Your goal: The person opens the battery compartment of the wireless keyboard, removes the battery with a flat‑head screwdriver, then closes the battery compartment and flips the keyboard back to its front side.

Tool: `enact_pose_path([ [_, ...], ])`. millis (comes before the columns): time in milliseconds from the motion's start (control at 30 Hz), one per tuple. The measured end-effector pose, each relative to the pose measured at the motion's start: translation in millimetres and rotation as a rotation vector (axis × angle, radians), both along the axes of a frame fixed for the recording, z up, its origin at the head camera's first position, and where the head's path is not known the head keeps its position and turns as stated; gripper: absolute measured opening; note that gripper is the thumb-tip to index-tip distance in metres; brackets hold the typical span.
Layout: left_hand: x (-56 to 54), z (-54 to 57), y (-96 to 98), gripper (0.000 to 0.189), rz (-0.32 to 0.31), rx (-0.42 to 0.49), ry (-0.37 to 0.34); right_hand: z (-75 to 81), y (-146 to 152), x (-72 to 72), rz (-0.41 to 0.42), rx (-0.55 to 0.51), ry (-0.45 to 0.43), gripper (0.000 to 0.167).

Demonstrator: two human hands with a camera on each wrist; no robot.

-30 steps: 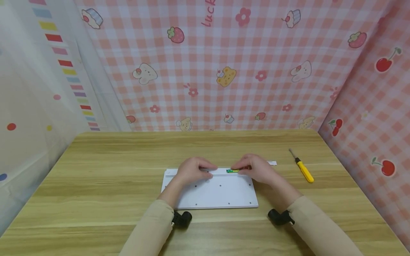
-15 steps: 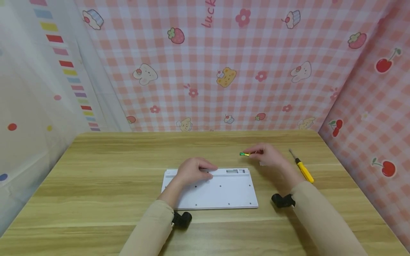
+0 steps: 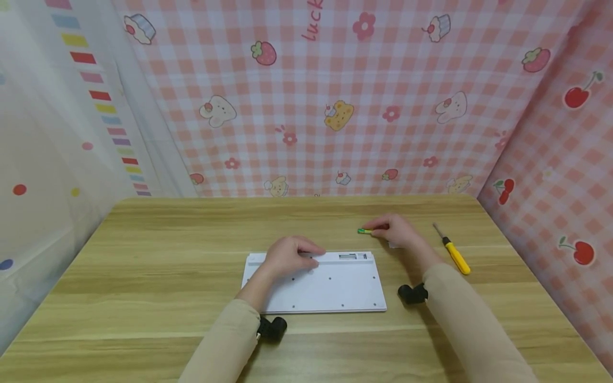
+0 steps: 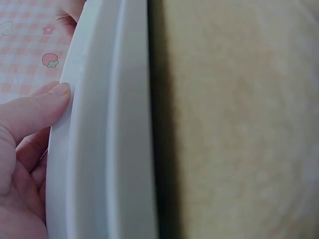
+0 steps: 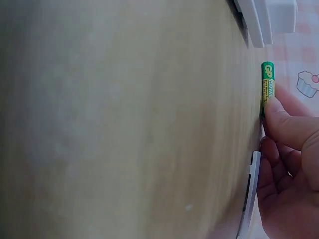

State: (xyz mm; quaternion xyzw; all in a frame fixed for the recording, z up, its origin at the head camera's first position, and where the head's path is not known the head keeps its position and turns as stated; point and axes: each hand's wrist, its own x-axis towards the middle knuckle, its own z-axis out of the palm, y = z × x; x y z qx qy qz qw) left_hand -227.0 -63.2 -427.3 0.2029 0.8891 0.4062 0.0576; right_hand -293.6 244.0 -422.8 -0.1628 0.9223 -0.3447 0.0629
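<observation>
A white keyboard point(image 3: 330, 292) lies underside up on the table, its small battery compartment point(image 3: 348, 256) uncovered near the far right corner. My left hand point(image 3: 287, 255) grips the keyboard's far raised edge; in the left wrist view the thumb point(image 4: 47, 107) lies on top of that edge with fingers behind it. Beyond the keyboard's far right corner, my right hand point(image 3: 397, 231) pinches a green and yellow battery point(image 5: 267, 82) between thumb and fingers, low over the wood. Part of the battery is hidden by the thumb.
A flat white strip, like a compartment cover point(image 5: 249, 194), lies just under and beside the right hand. To the right rests a screwdriver point(image 3: 455, 255) with a yellow handle. Patterned cloth point(image 3: 306, 106) hangs behind the wooden table point(image 3: 143, 298).
The right hand has lifted the battery out of the keyboard's compartment and carried it back and right, lowering slightly over the last half second. The left hand has stayed put.
</observation>
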Motion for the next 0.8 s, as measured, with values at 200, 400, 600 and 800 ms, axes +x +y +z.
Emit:
enact_pose_path([
  [200, -0.8, -0.5, 0.1, 0.025, -0.001, -0.002, -0.002, -4.9, 2.4, -2.6, 0.001, -0.018, -0.018, 0.021],
  [400, -1.6, -1.4, -0.2, 0.025, -0.002, -0.006, 0.002, -5.8, 1.9, -2.3, -0.005, 0.000, -0.012, 0.021],
  [600, -1.1, -0.7, -0.1, 0.025, -0.003, -0.017, 0.008, -4.9, 2.1, -1.0, -0.005, 0.021, -0.004, 0.021],
  [800, -0.6, 0.4, -0.2, 0.025, -0.006, -0.014, 0.007, -4.0, 2.5, 1.3, -0.005, 0.017, 0.004, 0.023],
])
